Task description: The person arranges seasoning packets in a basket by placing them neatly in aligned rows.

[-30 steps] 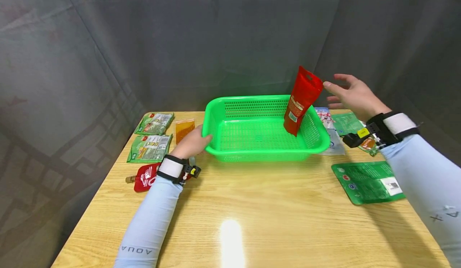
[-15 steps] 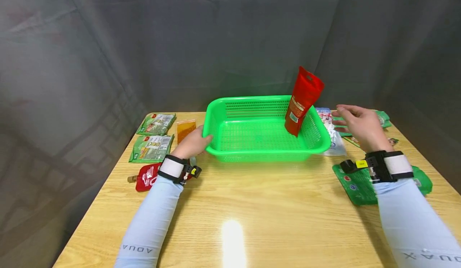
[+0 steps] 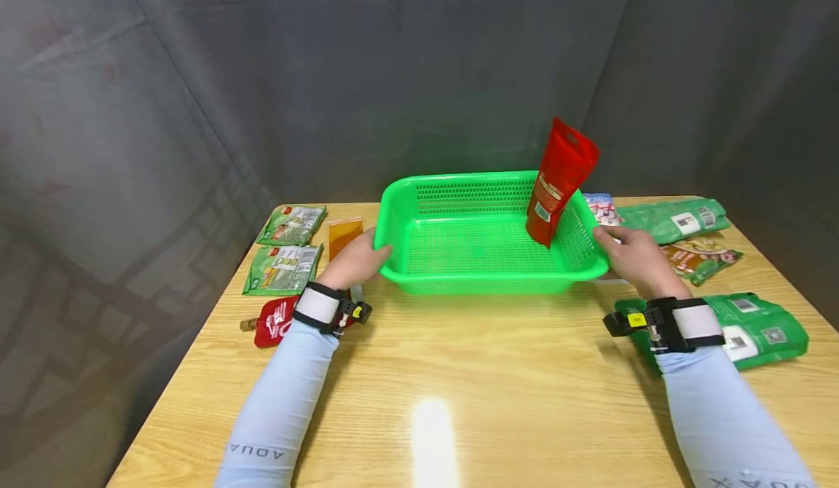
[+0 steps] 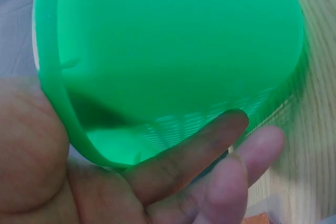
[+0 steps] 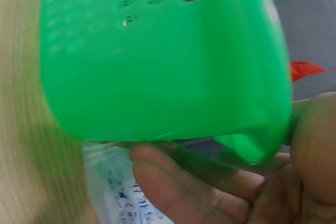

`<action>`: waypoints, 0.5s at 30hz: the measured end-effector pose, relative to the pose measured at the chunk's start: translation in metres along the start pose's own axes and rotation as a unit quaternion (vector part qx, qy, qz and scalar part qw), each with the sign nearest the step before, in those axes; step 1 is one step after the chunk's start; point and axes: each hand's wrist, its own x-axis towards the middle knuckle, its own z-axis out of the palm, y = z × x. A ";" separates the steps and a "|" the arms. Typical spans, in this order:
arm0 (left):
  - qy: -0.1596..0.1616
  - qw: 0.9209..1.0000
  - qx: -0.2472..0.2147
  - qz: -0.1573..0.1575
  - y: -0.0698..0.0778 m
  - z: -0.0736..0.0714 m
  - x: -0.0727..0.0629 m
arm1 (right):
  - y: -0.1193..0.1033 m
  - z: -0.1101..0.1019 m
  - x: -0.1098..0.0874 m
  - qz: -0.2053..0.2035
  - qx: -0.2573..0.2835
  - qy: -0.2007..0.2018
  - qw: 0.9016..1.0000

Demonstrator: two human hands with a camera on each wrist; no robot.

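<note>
A green plastic basket (image 3: 478, 282) sits at the back of the table. My left hand (image 3: 357, 258) grips its left end, thumb over the rim and fingers along the outside wall (image 4: 184, 77). At the opposite end my right hand (image 3: 639, 258) holds the right rim between thumb and fingers; in the right wrist view its fingers (image 5: 184, 182) lie against the outside of the basket. Inside, a red pouch (image 3: 553, 189) leans upright in the back right corner, its top well above the rim.
Left of the basket lie two green packets (image 3: 283, 269), an orange packet (image 3: 344, 234) and a red spouted pouch (image 3: 273, 322). Green pouches (image 3: 754, 328), a patterned packet (image 3: 704, 255) and a blue-white packet (image 3: 601, 208) lie to the right. Dark cloth (image 3: 426, 73) hangs behind.
My right hand has moved away from the top of the red pouch and down to the basket's right rim, which it now grips. The left hand keeps its hold; the pouch stays in place.
</note>
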 end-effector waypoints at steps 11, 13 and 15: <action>0.007 1.000 0.004 0.001 0.001 -0.001 0.001 | 0.007 0.007 0.005 -0.006 0.039 -0.042 0.998; 0.008 1.000 0.005 0.000 0.000 -0.001 0.002 | 0.006 0.007 0.004 -0.007 0.037 -0.041 0.998; 0.009 1.000 0.005 -0.004 0.001 -0.001 0.002 | 0.006 0.007 0.004 -0.007 0.032 -0.042 0.999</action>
